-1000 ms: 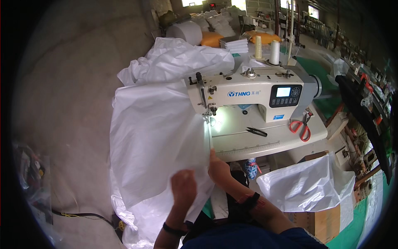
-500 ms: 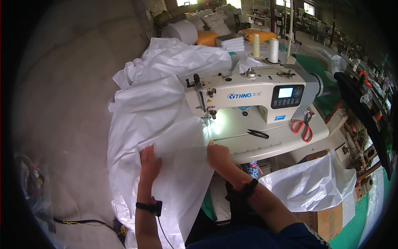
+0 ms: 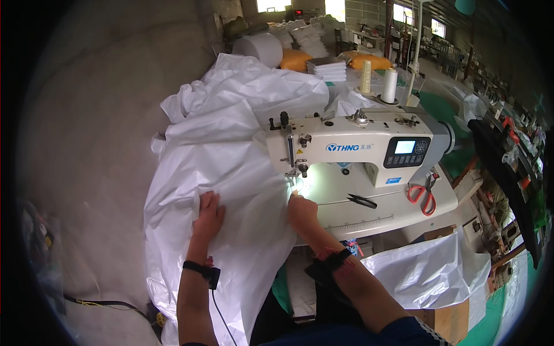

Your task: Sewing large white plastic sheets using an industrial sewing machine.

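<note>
A large white plastic sheet (image 3: 231, 167) drapes over the left side of the sewing machine (image 3: 358, 138) and hangs toward my lap. My left hand (image 3: 210, 217) lies on the sheet with its fingers stretched out, left of the machine. Close below the lit needle area, my right hand (image 3: 303, 213) is closed on the sheet's right edge, thumb and finger pinching it. The sheet's edge runs up under the presser foot (image 3: 292, 180). My right hand partly covers that edge.
On the machine bed lie black thread snips (image 3: 362, 200) and red-handled scissors (image 3: 424, 197). Two thread cones (image 3: 390, 85) stand behind the machine. Another white sheet (image 3: 415, 274) hangs at the lower right. White stacks (image 3: 328, 69) and orange sacks (image 3: 296, 59) sit at the back.
My right hand, still pinching the sheet's edge, is now nearer the needle. The sheet has shifted toward the presser foot, and the left hand still rests on it. The view has tilted slightly.
</note>
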The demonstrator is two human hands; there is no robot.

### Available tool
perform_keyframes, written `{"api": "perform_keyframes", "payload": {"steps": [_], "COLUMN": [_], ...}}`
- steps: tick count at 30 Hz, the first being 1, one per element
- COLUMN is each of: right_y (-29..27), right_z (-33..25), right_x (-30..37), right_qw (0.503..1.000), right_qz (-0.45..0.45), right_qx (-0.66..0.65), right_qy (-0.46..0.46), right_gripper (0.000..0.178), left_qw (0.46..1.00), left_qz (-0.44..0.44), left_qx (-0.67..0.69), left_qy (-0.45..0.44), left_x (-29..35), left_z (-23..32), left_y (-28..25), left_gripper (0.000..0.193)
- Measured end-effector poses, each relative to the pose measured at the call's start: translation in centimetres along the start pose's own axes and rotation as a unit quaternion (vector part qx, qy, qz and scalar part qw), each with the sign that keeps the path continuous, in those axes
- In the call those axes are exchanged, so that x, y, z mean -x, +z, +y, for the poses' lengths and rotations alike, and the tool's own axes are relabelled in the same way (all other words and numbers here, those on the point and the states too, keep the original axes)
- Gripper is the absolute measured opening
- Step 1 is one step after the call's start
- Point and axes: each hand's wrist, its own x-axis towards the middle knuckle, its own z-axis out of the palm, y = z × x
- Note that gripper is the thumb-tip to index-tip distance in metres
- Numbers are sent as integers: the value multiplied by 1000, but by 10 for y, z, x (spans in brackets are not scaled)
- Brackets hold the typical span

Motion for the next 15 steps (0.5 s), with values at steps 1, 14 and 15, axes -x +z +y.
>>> {"api": "perform_keyframes", "payload": {"steps": [1, 14, 15], "right_y": [2, 13, 13], "right_z": [2, 9, 10], "right_x": [4, 4, 6], "right_qw": [1000, 999, 998], "right_qz": [10, 35, 40], "right_qx": [3, -32, -40], "right_qy": [3, -6, 0], "right_gripper": [39, 40, 38], "left_qw": [1000, 887, 883], "left_qz": [21, 213, 209], "left_qx": [-1, -409, -417], "left_qy": [3, -24, -57], "left_x": [2, -4, 1], "left_z": [2, -6, -14], "left_y": [-2, -118, -131], "left_gripper": [45, 66, 65]}}
